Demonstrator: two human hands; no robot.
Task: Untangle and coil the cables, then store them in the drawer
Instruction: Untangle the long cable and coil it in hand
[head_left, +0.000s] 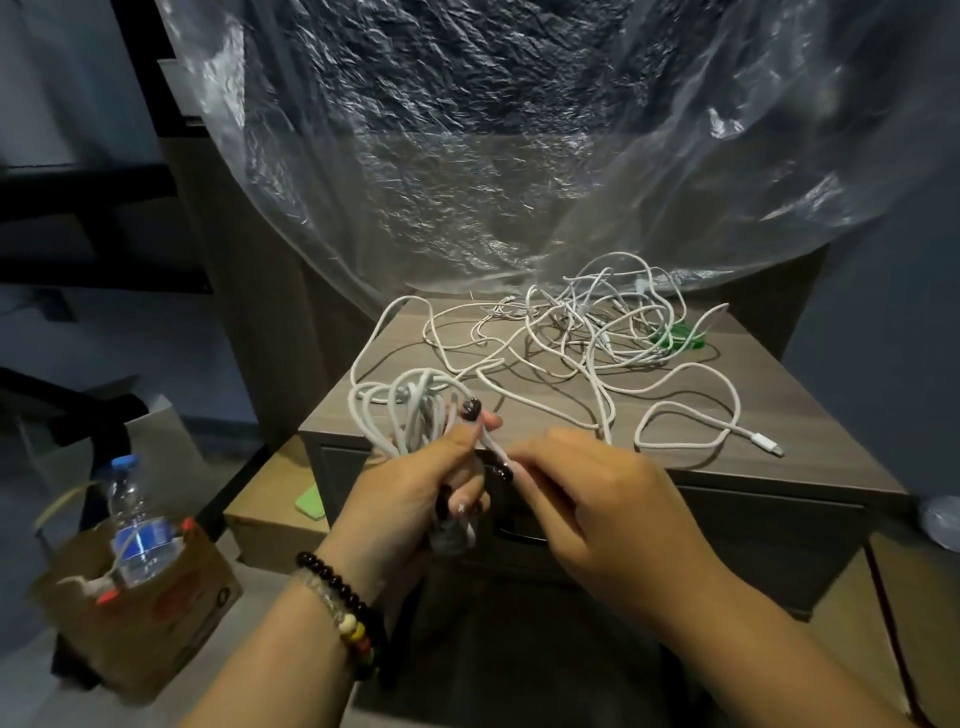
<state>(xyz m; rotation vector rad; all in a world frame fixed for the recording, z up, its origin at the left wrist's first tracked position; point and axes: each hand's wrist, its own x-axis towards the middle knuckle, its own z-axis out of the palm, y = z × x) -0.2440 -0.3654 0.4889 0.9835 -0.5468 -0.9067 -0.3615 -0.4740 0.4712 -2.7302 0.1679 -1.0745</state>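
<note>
My left hand (415, 493) grips a bundle of white cable loops (410, 410) in front of the cabinet's near left corner. My right hand (587, 499) pinches a strand of the same white cable just right of the left thumb. A tangle of several white cables (587, 322) lies on the grey wooden cabinet top (779, 415), trailing toward my hands. One cable end with a white plug (769, 446) lies at the front right. The drawer front (753, 530) under the top looks closed, partly hidden by my hands.
A green object (675, 335) sits under the tangle at the back right. Crinkled clear plastic sheeting (519, 156) hangs behind the cabinet. At the left, a cardboard box (130, 613) holds a water bottle (132, 519). A flat carton (270, 499) lies beside the cabinet.
</note>
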